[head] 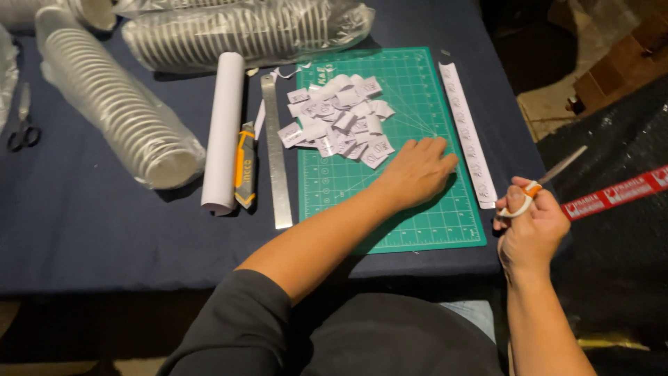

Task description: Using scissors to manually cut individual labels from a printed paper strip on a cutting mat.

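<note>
Fingers (440, 150) of the left hand (417, 170) lie spread and flat on the green gridded cutting mat (417, 223), pressing nothing but the mat itself, their tips just beside the heap of small cut white paper slips (337, 118). Nothing is held in that hand. The right hand (530, 226), out past the table's right edge, is closed around a pair of orange-and-white-handled scissors (541, 181), thumb through one loop, the thin metal blades pointing up and to the right; whether the blades are parted I cannot tell.

From the head view, the long white printed paper strip (467, 132) lies along the right margin of the mat, running from its top corner down to near the scissor hand, between the two hands. It looks very light and limp, likely to curl or slide at a touch, and easy to crease or tear; the near end, closest to the scissors, looks the natural place to pinch it, lightly between thumb and forefinger.

Left of the mat lie a steel ruler (276, 153), a yellow-and-black utility knife (244, 167) and a rolled white paper tube (224, 129), side by side on the dark blue tablecloth (83, 230). Further left and along the back are sleeves of stacked white paper cups in clear plastic (115, 104), and a second pair of scissors with dark handles (23, 125) at the far left edge.
</note>
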